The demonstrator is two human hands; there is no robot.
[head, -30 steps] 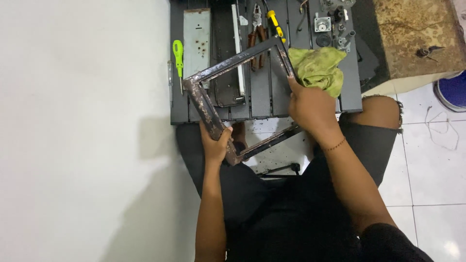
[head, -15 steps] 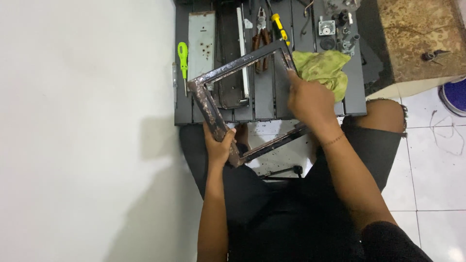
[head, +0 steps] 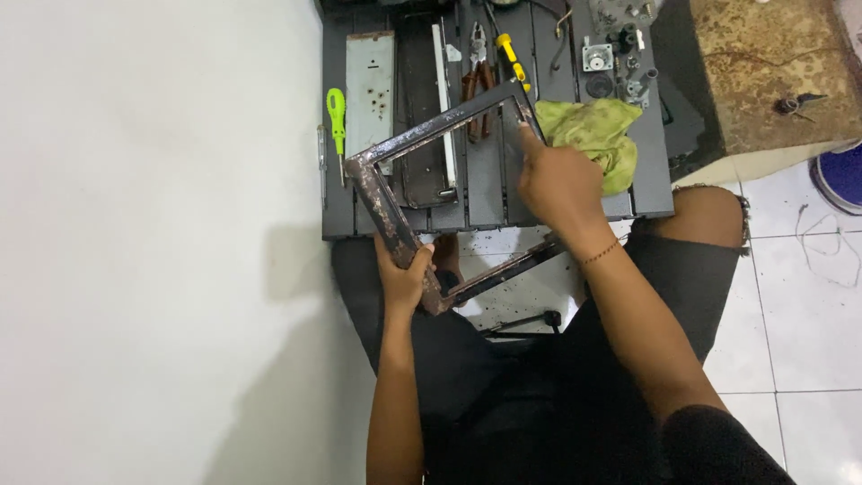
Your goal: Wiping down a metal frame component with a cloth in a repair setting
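Rusty rectangular metal frame (head: 388, 203), both hands

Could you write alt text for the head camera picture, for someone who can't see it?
Seen from above, a seated person holds a rusty rectangular metal frame over a dark slatted table: the left hand grips its near corner, the right hand rests on its far side. Beyond lie a green screwdriver, pliers and a yellow-green rag.

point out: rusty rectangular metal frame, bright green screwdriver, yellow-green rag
rusty rectangular metal frame (head: 382, 199), head view, on its wide rusted left side bar.
bright green plastic-handled screwdriver (head: 336, 108), head view, on the handle.
crumpled yellow-green cloth rag (head: 600, 130), head view, on the middle of the cloth.
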